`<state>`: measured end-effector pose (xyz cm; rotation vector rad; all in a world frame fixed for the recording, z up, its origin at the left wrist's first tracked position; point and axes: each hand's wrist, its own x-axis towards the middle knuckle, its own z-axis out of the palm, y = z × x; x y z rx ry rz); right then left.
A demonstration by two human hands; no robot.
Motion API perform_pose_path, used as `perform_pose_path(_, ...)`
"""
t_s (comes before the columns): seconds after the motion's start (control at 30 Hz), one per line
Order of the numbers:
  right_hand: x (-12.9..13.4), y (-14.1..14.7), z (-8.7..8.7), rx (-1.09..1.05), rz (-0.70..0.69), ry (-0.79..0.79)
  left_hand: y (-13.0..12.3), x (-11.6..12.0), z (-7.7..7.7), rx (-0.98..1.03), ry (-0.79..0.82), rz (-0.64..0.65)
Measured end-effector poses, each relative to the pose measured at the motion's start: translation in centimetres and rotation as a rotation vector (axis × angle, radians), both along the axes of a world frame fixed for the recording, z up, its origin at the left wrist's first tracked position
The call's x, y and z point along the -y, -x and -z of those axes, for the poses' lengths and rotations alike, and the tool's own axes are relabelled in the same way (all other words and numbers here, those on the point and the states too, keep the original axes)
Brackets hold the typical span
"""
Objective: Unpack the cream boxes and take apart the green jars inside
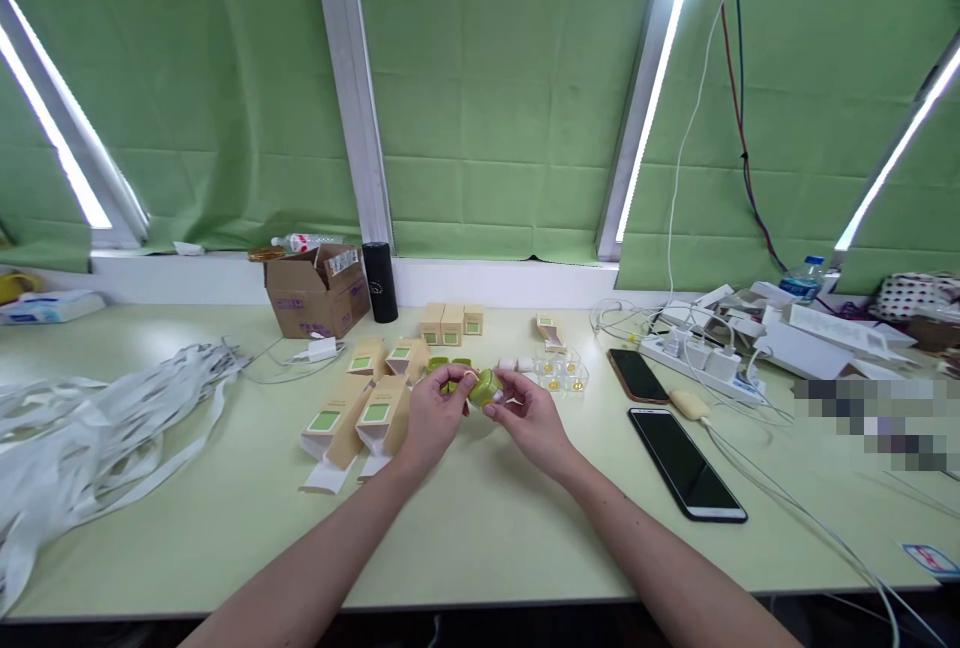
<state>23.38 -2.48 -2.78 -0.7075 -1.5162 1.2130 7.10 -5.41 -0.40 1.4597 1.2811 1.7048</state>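
Small green item [487,388] is up between my two hands, over the middle of the bench [480,548]. Left hand [437,406] pinches its left side, right hand [534,421] has fingertips closed on its right side, by a whitish end. Neither hand looks clearly nearer; both touch it. Long axis seems to run hand to hand, dipping slightly right, but it's too small to be sure. More green pieces [437,364] sit just behind the left fingers, partly hidden. Small white pieces [517,365] lie beyond the right hand, beside a clear tray [562,375] with yellow bits in its cells. Open carton [384,412] lies just left of the left hand, among others. Dark phone [687,463] is well off to the right.
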Motion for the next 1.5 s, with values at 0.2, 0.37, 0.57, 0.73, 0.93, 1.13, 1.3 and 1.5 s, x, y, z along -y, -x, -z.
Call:
perform_pose_path(0.2, -0.3, -0.4, 0.3, 0.006, 0.041, -0.005, 0.9, -0.7, -0.2, 0.148, -0.060, -0.055)
perform_pose_path(0.37, -0.3, -1.0, -0.1, -0.086, 0.039, -0.036, 2.3, -1.8, -0.2, 0.348, 0.003, -0.127)
perform_pose_path(0.57, 0.6, -1.1, -0.9, -0.160, 0.049, -0.175, 1.9, -2.0, 0.6, 0.442, 0.087, -0.032)
perform_pose_path(0.73, 0.9, -1.2, -1.0, -0.138, 0.117, -0.291, 1.8, -1.9, 0.7, 0.457, 0.093, -0.027)
perform_pose_path(0.93, 1.0, -1.4, -1.1, -0.041, 0.200, -0.373, 1.8, -1.8, 0.4, 0.454, 0.096, -0.022)
perform_pose_path(1.13, 0.0, -2.4, -1.7, 0.100, 0.309, -0.301, 1.8, -1.8, 0.5, 0.454, 0.087, -0.021)
perform_pose_path(1.3, -1.6, -4.8, -3.2, 0.186, 0.467, -0.348, 1.6, -1.8, 0.4, 0.439, 0.098, -0.026)
perform_pose_path(1.5, -3.5, -9.7, -4.7, 0.575, 0.575, -0.299, 1.6, -1.7, 0.6, 0.413, 0.096, -0.029)
